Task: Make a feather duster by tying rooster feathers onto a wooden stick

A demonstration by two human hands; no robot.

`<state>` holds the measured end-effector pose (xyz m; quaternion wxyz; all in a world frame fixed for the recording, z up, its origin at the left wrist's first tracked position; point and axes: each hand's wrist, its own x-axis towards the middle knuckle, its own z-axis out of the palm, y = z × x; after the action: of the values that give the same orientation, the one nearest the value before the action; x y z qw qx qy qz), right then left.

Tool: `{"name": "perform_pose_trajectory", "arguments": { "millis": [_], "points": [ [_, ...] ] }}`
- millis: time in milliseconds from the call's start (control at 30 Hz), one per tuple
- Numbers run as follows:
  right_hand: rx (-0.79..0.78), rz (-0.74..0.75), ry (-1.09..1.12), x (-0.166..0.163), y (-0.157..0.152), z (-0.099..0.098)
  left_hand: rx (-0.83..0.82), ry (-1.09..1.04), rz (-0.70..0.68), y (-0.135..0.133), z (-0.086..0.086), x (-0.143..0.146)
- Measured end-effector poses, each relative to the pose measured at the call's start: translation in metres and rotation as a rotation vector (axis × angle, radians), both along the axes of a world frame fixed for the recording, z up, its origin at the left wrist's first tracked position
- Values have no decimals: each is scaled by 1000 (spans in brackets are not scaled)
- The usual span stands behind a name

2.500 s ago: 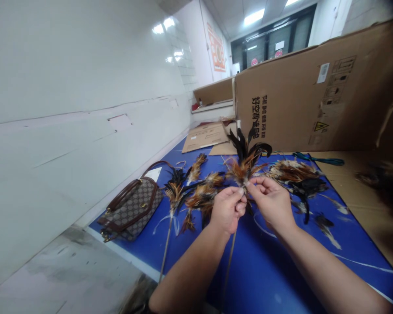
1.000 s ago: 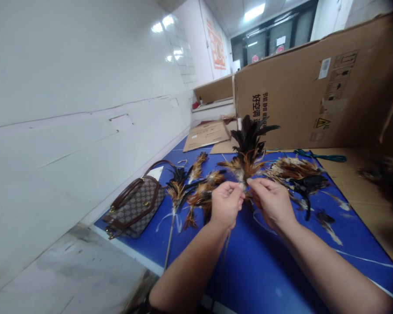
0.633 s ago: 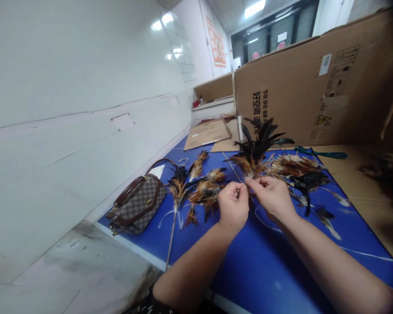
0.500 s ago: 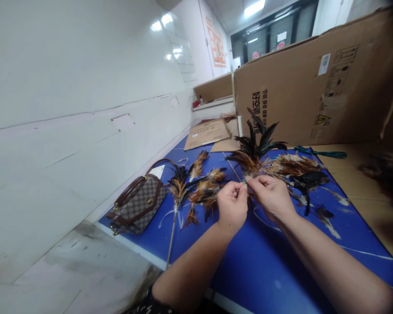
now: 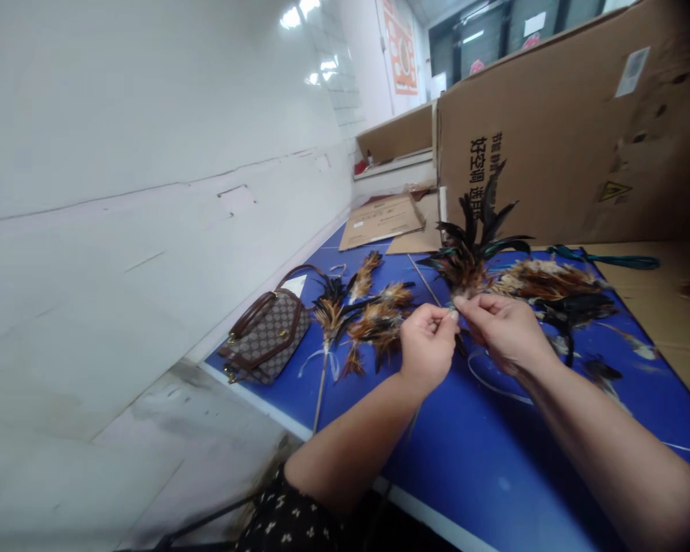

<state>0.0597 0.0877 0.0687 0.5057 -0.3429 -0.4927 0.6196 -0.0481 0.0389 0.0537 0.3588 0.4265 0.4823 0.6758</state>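
My left hand (image 5: 428, 346) and my right hand (image 5: 503, 331) meet above the blue table (image 5: 465, 460), fingers pinched together at the base of a feather bunch (image 5: 472, 245). The bunch is black and brown and stands upright from my fingertips. A thin stick runs down from under my left hand toward me. Finished feather sticks (image 5: 359, 318) lie on the table left of my hands. A pile of loose feathers (image 5: 552, 284) lies behind my right hand.
A checked brown handbag (image 5: 267, 333) sits at the table's left edge by the white wall. A large cardboard box (image 5: 563, 130) stands at the back, flat cardboard (image 5: 382, 218) beside it. A green cord (image 5: 606, 259) lies on brown cardboard at the right.
The feather bunch has turned between my fingers, its black tips now pointing more upward. My head has shifted, so the scene sits further right and higher in view.
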Motion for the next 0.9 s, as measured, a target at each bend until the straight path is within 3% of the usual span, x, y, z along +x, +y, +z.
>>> {"name": "perform_pose_trajectory", "arguments": {
  "millis": [300, 467, 533, 700, 800, 900],
  "points": [
    [110, -56, -99, 2, 6, -10, -108, -178, -128, -6, 2, 1],
    [139, -89, -119, 7, 10, -8, -180, -121, -137, -11, -8, -32],
    [135, -102, -121, 10, 11, -5, -194, 57, -33, -9, -16, -61],
    [116, -102, -107, 17, 13, 1, -189, 831, 286, 3, -31, -143],
    [93, -90, -108, 19, 14, 1, -280, 1131, 325, 10, -34, -167],
    [88, -93, -113, 19, 14, 0, -391, 1274, 259, 18, -37, -169]
  ]
}}
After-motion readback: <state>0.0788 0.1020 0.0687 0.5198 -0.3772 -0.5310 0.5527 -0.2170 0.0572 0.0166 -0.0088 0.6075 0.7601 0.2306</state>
